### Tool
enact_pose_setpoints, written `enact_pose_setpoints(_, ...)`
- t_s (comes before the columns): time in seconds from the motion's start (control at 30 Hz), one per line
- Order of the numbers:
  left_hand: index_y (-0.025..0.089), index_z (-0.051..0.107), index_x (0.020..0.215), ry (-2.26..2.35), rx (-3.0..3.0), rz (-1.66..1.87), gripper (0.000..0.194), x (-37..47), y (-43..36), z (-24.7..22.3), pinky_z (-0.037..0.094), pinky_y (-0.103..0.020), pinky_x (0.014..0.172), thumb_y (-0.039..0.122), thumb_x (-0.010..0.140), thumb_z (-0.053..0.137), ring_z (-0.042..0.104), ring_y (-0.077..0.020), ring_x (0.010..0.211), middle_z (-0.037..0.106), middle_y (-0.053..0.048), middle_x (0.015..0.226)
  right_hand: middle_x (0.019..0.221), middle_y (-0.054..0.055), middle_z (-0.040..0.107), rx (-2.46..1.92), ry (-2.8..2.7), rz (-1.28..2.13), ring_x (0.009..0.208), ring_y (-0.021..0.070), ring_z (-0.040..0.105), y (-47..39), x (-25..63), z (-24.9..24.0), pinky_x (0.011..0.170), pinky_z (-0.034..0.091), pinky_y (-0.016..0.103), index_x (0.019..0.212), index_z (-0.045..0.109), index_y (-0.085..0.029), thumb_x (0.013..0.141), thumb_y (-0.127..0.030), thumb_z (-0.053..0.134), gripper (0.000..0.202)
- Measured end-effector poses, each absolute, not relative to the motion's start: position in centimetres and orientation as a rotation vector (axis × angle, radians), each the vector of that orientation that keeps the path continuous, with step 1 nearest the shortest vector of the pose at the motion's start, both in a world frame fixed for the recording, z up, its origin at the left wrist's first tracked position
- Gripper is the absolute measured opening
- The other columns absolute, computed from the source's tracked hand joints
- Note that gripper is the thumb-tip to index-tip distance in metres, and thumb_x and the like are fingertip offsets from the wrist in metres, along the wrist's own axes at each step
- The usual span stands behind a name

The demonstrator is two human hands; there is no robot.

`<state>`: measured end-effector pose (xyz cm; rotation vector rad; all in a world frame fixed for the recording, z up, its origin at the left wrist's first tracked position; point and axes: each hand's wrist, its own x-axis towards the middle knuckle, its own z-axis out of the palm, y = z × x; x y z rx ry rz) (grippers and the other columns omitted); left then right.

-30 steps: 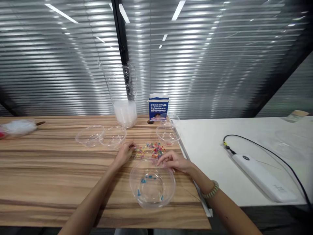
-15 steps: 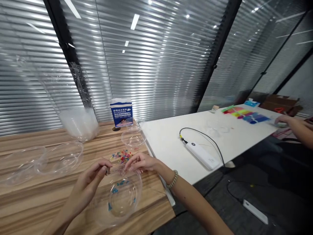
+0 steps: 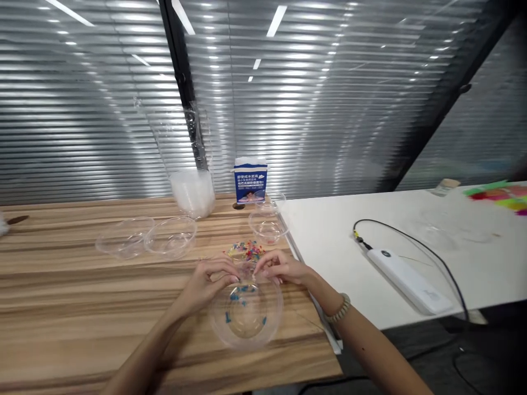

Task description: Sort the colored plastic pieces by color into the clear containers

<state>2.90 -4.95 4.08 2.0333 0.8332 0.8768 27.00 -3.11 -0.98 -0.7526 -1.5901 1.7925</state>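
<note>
A clear plastic bowl [image 3: 246, 344] stands near the wooden table's front edge, with several small blue pieces [image 3: 234, 297] inside. Over its far left rim is my left hand [image 3: 211, 282], thumb and fingertips pinched together; whatever they hold is too small to make out. My right hand [image 3: 284, 267] is just beyond the far right rim, wrist beaded, fingertips closed around a tiny pale bit that I cannot identify. Between and beyond both hands lies a loose heap of small multicoloured pieces [image 3: 252, 251], partly behind my fingers. A see-through item by my fingertips is unclear.
Clear bowls [image 3: 171, 241] stand at left, and another clear bowl [image 3: 269, 226] beyond the heap. Behind are a stack of translucent bowls [image 3: 192, 193] in plastic wrap and a blue-and-white box [image 3: 250, 182]. A white power bank [image 3: 407, 280] with a black cable lies on the white table [image 3: 329, 219].
The view has swung left, and a co-worker's hand at the right is out of frame. My left hand has come closer to my right hand, over the bowl's far rim.
</note>
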Motion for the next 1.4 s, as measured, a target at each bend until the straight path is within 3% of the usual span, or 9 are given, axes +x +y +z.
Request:
enact_pose_setpoints(0.17,0.018,0.07,0.07,0.878,2.045,0.971,0.042,2.6,-4.2,3.5,0.047,-0.033,0.08,0.052,0.085,0.052,0.062,-0.0205,0.083,0.069,-0.008,0.082,0.049,-0.005,0.055,-0.753,-1.589,1.788,0.037,0.0041,0.04,-3.5,26.9,-0.6,0.037,0.029,0.016,0.085,0.072,-0.013,0.068,-0.03,0.075,0.025)
enact_pose_setpoints(0.37,0.015,0.068,0.086,1.364,1.862,1.164,0.041,1.1,-1.8,1.2,0.05,-0.03,0.071,0.051,0.086,0.047,0.064,-0.021,0.082,0.07,-0.007,0.085,0.054,-0.004,0.057,-0.753,-1.719,1.82,0.038,0.0035,0.04,-4.2,27.1,0.4,0.037,0.03,0.017,0.087,0.073,-0.012,0.069,-0.033,0.075,0.027)
enact_pose_setpoints(0.47,0.015,0.067,0.092,1.457,1.939,1.183,0.031,0.4,-0.6,-0.1,0.05,-0.031,0.072,0.04,0.085,0.051,0.063,-0.0201,0.08,0.07,-0.007,0.089,0.054,-0.004,0.055,-0.676,-1.794,1.887,0.04,0.0036,0.041,-4.2,27.4,0.3,0.039,0.032,0.016,0.094,0.072,-0.012,0.071,-0.034,0.074,0.031)
enact_pose_setpoints(0.57,0.015,0.068,0.089,1.413,2.174,1.102,0.019,0.4,0.0,-1.0,0.048,-0.033,0.079,0.025,0.084,0.052,0.061,-0.0201,0.084,0.068,-0.008,0.09,0.057,-0.005,0.055,-0.648,-1.793,1.897,0.043,0.004,0.042,-4.3,27.5,0.3,0.041,0.034,0.016,0.113,0.066,-0.014,0.072,-0.033,0.075,0.047)
enact_pose_setpoints(0.67,0.016,0.07,0.089,1.305,2.369,0.968,0.02,0.6,0.3,-1.6,0.046,-0.034,0.083,0.017,0.085,0.05,0.06,-0.0204,0.088,0.067,-0.008,0.091,0.058,-0.006,0.054,-0.653,-1.779,1.881,0.045,0.0042,0.043,-4.3,27.4,0.2,0.044,0.035,0.016,0.123,0.059,-0.016,0.074,-0.032,0.074,0.054)
enact_pose_setpoints(1.03,0.016,0.071,0.087,1.336,2.455,0.842,0.016,-0.3,0.8,-2.5,0.045,-0.032,0.084,0.015,0.084,0.055,0.061,-0.0206,0.089,0.07,-0.008,0.091,0.056,-0.008,0.052,-0.612,-1.769,1.938,0.047,0.0044,0.045,-4.3,27.3,0.0,0.046,0.033,0.016,0.13,0.051,-0.015,0.071,-0.033,0.077,0.067)
enact_pose_setpoints(1.3,0.014,0.069,0.098,1.512,2.424,0.807,0.029,-1.1,1.1,-2.7,0.046,-0.034,0.084,0.01,0.086,0.043,0.062,-0.0223,0.092,0.07,-0.011,0.097,0.057,-0.006,0.052,-0.601,-1.772,1.899,0.045,0.0055,0.044,-4.1,27.6,0.0,0.043,0.033,0.017,0.128,0.053,-0.014,0.072,-0.041,0.075,0.066)
enact_pose_setpoints(1.4,0.014,0.069,0.096,1.535,2.454,0.792,0.03,-1.1,1.2,-2.7,0.045,-0.034,0.084,0.011,0.087,0.041,0.061,-0.0221,0.091,0.069,-0.011,0.096,0.052,-0.007,0.048,-0.715,-1.747,1.738,0.043,0.0057,0.041,-4.0,27.6,-0.1,0.041,0.028,0.018,0.122,0.057,-0.013,0.077,-0.045,0.069,0.056)
